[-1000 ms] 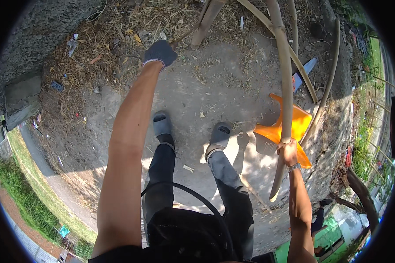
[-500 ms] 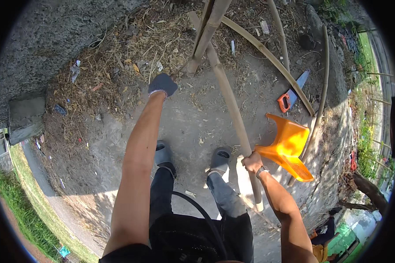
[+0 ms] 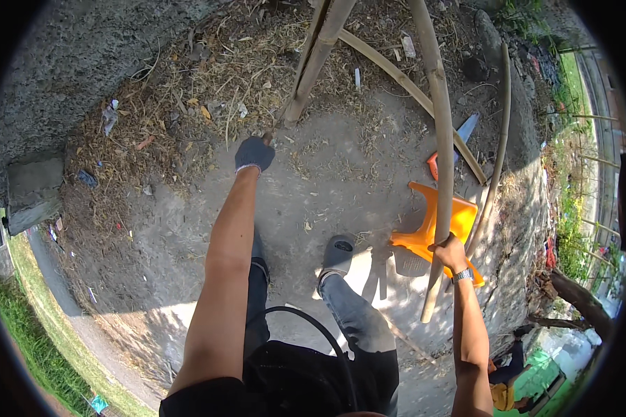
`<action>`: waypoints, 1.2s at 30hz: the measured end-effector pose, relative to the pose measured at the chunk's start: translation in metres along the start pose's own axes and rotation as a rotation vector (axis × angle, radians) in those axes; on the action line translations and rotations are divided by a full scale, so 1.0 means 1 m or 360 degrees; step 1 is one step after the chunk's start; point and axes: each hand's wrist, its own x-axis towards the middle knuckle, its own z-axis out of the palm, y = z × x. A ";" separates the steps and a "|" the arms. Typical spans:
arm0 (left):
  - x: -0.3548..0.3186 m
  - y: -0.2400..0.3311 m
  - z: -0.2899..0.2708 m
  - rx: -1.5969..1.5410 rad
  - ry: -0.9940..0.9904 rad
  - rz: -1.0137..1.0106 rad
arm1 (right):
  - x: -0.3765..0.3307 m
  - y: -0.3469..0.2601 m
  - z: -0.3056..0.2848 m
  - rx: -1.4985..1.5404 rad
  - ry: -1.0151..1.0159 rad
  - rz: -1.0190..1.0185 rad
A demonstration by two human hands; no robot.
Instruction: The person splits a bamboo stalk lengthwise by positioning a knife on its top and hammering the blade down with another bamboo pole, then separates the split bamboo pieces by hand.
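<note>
My left hand (image 3: 254, 154), in a dark glove, is closed around a short brown handle (image 3: 267, 138). What the handle belongs to is hard to make out; it points toward the lower end of an upright split bamboo piece (image 3: 325, 50). My bare right hand (image 3: 451, 253), with a watch at the wrist, grips a long bamboo pole (image 3: 441, 132) near its lower end. The pole passes in front of an orange plastic chair (image 3: 424, 217) lying tipped on the ground. Partly behind the pole lies a handsaw (image 3: 468, 127) with an orange handle.
A split bamboo strip (image 3: 389, 68) and a curved pole (image 3: 502, 118) lie at the right. A rough concrete wall (image 3: 83, 69) with a block (image 3: 35, 182) stands at the left. Dry straw and litter (image 3: 209, 97) cover the far ground. Another person (image 3: 511, 368) is at lower right.
My right hand has swung the bamboo pole to the right, across the chair and saw. My left hand has dropped slightly nearer, the handle still in it.
</note>
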 end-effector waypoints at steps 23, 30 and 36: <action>-0.157 -0.016 -0.179 -0.1141 0.0187 0.0280 | -0.089 -0.574 -0.285 0.1594 0.0616 -0.1718; -0.273 0.169 -0.563 -0.1431 0.0702 0.1464 | -0.169 -0.557 -0.299 0.1224 0.0616 -0.1401; -0.297 0.259 -0.632 -0.1345 0.0430 0.1547 | -0.295 -0.569 -0.389 0.1581 0.0819 -0.1409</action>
